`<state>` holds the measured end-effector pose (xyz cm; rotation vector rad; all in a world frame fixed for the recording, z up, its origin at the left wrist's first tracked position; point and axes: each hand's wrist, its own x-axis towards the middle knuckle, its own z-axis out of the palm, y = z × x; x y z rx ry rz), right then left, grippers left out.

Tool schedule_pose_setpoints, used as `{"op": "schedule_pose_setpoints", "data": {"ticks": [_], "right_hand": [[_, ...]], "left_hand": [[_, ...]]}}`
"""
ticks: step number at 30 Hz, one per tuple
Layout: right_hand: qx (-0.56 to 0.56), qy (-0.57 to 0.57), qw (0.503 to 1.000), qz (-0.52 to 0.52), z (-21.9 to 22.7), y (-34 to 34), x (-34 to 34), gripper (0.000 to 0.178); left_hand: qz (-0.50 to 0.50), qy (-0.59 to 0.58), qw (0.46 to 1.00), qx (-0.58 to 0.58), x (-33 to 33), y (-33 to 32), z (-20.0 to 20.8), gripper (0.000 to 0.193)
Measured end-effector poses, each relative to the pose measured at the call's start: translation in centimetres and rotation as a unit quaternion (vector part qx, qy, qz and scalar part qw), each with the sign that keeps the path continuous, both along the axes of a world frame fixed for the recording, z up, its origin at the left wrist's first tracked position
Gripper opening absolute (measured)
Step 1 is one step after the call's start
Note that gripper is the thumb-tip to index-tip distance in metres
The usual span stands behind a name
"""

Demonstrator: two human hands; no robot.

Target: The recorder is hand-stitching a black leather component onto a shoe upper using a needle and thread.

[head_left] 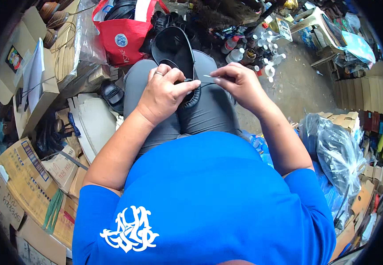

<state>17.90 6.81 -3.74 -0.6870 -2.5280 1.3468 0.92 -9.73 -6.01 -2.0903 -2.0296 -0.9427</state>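
Note:
A black shoe [172,45] lies across my grey-trousered thighs, its opening facing up and its gathered, stitched-looking toe toward me. My left hand [161,93] is closed on the toe end, thumb stretched along its edge toward the right; the fingers cover part of the shoe. Just right of it, my right hand [240,83] pinches a dark thread [206,83] between thumb and fingertips. The thread runs across the short gap to the shoe by my left thumb. A thin pale needle-like sliver [207,76] sticks out from the right fingertips.
A red bag [123,42] with dark things inside stands beyond my left knee. Several plastic bottles [235,55] stand on the floor [291,88] ahead right. Cardboard boxes [28,172] crowd the left; a clear plastic bag [337,150] and cardboard pieces lie right. A pale chair [317,33] stands far right.

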Motion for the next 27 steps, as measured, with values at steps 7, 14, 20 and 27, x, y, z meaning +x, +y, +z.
{"op": "schedule_pose_setpoints", "data": {"ticks": [7, 14, 20, 27], "right_hand": [[0.008, 0.002, 1.0, 0.018, -0.3, -0.5, -1.1, 0.015], [0.058, -0.003, 0.998, 0.034, -0.5, -0.6, -1.7, 0.016], [0.128, -0.038, 0.988, 0.074, 1.1, -0.8, -2.8, 0.016], [0.185, -0.05, 0.976, 0.101, 1.6, -1.5, -2.1, 0.016]], "left_hand": [[0.004, 0.012, 1.0, -0.008, 0.0, -0.2, 0.1, 0.033], [0.003, 0.006, 1.0, -0.002, 0.0, -0.2, 0.2, 0.033], [0.028, -0.103, 0.994, -0.009, 0.5, -0.9, 0.4, 0.027], [0.022, -0.083, 0.996, 0.003, 1.2, -2.0, -0.3, 0.024]]}}
